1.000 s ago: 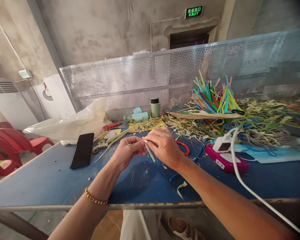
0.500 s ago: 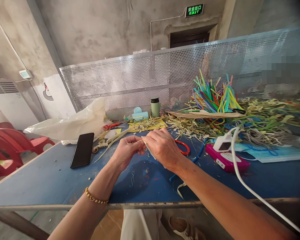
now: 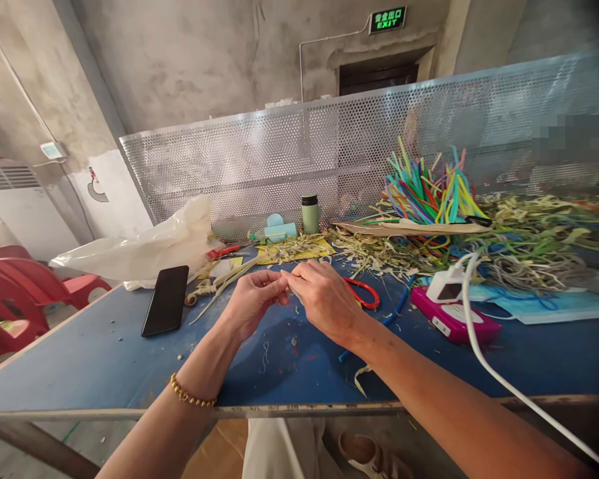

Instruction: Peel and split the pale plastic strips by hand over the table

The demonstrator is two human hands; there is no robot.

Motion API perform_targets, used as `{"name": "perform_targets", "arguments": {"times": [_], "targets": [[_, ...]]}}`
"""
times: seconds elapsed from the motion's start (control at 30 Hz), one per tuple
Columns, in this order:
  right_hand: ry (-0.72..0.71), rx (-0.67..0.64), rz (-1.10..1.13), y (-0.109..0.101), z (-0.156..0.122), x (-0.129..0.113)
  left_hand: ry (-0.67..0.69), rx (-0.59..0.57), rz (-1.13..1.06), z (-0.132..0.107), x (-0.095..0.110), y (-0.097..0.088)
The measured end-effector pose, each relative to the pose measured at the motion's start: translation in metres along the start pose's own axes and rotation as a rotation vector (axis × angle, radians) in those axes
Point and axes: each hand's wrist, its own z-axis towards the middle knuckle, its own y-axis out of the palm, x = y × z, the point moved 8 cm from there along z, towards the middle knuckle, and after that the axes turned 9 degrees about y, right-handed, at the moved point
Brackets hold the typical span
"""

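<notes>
Over the middle of the blue table (image 3: pixel 130 362), my two hands meet at the fingertips. My left hand (image 3: pixel 252 299), with a gold bead bracelet (image 3: pixel 187 394) at the wrist, pinches with thumb and forefinger. Close against it, my right hand (image 3: pixel 327 299) is closed with its fingers curled. A sliver of a pale, thin strip (image 3: pixel 293 289), like dried plant leaf, shows between them; most of it is hidden by the fingers. Just right of my right hand lies a red loop handle (image 3: pixel 367 293), partly covered. A blue stick (image 3: pixel 399 303) rests beyond it.
A black phone (image 3: pixel 164 301) lies left, near a plastic bag (image 3: pixel 150 249). Dried leaf strips (image 3: pixel 374 254), colourful pipe cleaners (image 3: pixel 424 189) and a green bottle (image 3: pixel 310 214) stand along the back. Right are a magenta power socket (image 3: pixel 454 318) and its white cable (image 3: pixel 499 379).
The pale strip that lay across my left fingers is now mostly out of sight between the fingertips. My right fingers have shifted slightly; both hands stay in nearly the same place.
</notes>
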Motion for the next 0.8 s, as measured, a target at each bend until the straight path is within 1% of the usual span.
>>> {"name": "perform_targets", "arguments": {"times": [0.1,0.2,0.3,0.37,0.43,0.53,0.6,0.7,0.77,0.8], "targets": [[0.036,-0.02,0.133,0.002,0.0,0.007,0.023,0.025,0.045,0.0,0.001,-0.001],[0.043,-0.022,0.2,0.002,0.002,0.01,0.051,0.056,0.106,0.001,0.002,-0.004],[0.088,0.034,0.228,-0.006,0.005,0.014,0.08,0.098,0.141,0.001,0.005,-0.008],[0.125,0.106,0.22,-0.015,0.006,0.017,0.093,0.126,0.129,0.002,0.006,-0.01],[0.119,0.154,0.192,-0.022,0.006,0.014,0.096,0.155,0.1,0.002,0.005,-0.013],[0.042,0.137,0.125,-0.022,0.005,0.001,0.092,0.185,0.029,0.002,0.002,-0.015],[0.016,0.122,0.083,-0.019,0.004,-0.006,0.086,0.178,-0.03,0.003,0.0,-0.013],[0.099,0.155,0.057,-0.02,0.005,-0.001,0.074,0.142,-0.073,0.002,-0.001,-0.008],[0.19,0.168,0.086,-0.02,0.006,0.009,0.071,0.122,-0.068,0.002,-0.001,-0.006],[0.238,0.153,0.13,-0.017,0.007,0.016,0.074,0.112,-0.059,0.002,0.0,-0.004]]}}
